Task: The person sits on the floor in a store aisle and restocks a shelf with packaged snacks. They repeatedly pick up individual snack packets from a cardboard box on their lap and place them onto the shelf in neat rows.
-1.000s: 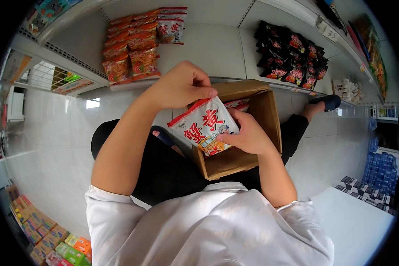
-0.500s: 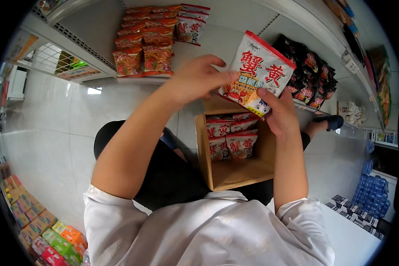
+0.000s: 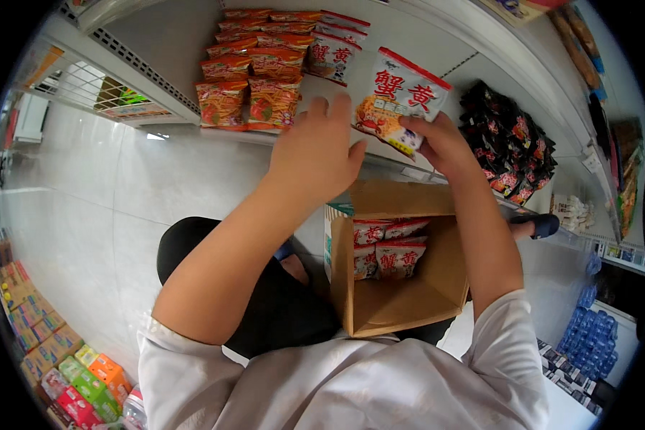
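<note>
My right hand (image 3: 446,143) grips a white snack bag (image 3: 388,111) with a red top band by its lower right corner, thumb on the front, over the edge of the shelf (image 3: 444,32). My left hand (image 3: 314,154) is open and holds nothing, its fingers stretched forward and a little blurred, just left of the bag. Beyond it, rows of orange snack bags (image 3: 274,93) stand on the shelf, with a short row of matching white bags (image 3: 331,57) on their right. Below my hands, an open cardboard box (image 3: 405,312) holds several more white bags (image 3: 400,259) at its far end.
Black snack packs (image 3: 505,140) are piled on the shelf at the right. A wire rack (image 3: 125,97) stands at the left. Colourful cartons (image 3: 89,383) sit at the lower left, and blue bottles (image 3: 588,337) at the lower right. My knee (image 3: 186,244) is beside the box.
My right hand has carried the white bag forward over the shelf. My left hand has come off the bag and now reaches beside it. The view has shifted slightly.
</note>
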A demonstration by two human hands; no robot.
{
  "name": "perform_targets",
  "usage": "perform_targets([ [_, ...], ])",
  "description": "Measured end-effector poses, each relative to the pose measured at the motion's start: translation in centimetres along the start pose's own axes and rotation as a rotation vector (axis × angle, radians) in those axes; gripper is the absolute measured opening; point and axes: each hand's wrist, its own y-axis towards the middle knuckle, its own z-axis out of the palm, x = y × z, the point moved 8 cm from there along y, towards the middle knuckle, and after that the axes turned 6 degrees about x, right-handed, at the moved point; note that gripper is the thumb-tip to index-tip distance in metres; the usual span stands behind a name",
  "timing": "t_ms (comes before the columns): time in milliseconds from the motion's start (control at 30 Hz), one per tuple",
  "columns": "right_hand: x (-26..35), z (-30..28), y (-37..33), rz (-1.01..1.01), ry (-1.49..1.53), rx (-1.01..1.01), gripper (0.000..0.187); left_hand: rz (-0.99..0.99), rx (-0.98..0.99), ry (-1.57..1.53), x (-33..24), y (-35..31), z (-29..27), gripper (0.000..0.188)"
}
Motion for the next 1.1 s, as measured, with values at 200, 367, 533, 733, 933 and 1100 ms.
perform_targets([
  [200,-3.4,0.1,12.0,0.029,-0.248,-0.106,0.038,0.066,0.37,0.043,-0.5,-1.6,3.6,0.026],
  [367,-6.6,-0.8,20.2,-0.15,-0.312,-0.251,0.037,0.126,0.355,0.116,0.0,-1.2,3.9,0.023],
  [533,-6.7,2.2,22.0,-0.225,-0.453,-0.363,0.034,0.149,0.284,0.098,0.6,-0.5,3.3,0.02],
  [733,-6.1,2.5,23.7,-0.309,-0.635,-0.409,0.033,0.198,0.32,0.03,-0.2,-0.2,3.3,0.021],
  [933,-5.6,1.5,24.9,-0.349,-0.884,-0.382,0.035,0.211,0.318,-0.022,-0.8,-0.3,3.9,0.022],
  [1100,-6.6,0.1,25.7,-0.12,-1.183,-0.49,0.04,0.187,0.386,-0.071,-0.3,-0.3,4.3,0.02],
])
